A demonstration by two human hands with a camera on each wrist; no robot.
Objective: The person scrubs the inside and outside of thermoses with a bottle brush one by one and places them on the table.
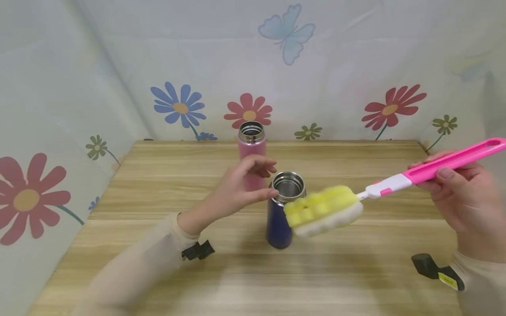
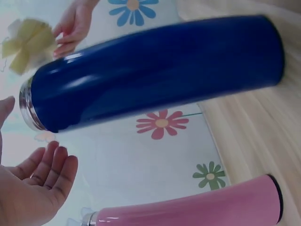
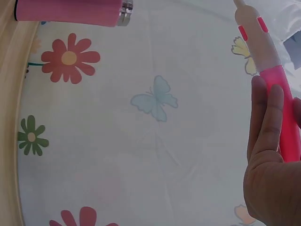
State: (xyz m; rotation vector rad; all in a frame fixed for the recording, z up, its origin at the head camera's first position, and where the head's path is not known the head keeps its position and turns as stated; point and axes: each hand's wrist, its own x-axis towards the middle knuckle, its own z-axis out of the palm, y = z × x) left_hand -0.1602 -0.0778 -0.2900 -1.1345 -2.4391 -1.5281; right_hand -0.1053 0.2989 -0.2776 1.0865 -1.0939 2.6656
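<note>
Hanging along the far side and the left, a pale sheet (image 1: 336, 79) has flowers and a butterfly printed on it. Wood-look table (image 1: 356, 272) takes up most of the rest. Next up, the brush (image 1: 389, 185): pink handle raised to the right, sponge end sloping down toward the middle. Blue bottle (image 1: 278, 224) stands upright mid-table, metal mouth open, with the pink bottle (image 1: 251, 148) upright on the far side of it, a bit left, also open-mouthed. Right hand (image 1: 466, 197) grips the handle, thumb one side, fingers the other. Left hand (image 1: 237, 184) is loosely spread, holding nothing, just beside the blue bottle's mouth; can't tell if the thumb touches the rim. Sponge (image 1: 324, 210) is yellow and white, kinda blurry, and outside that mouth, overlapping the bottle's right side in the head view.
</note>
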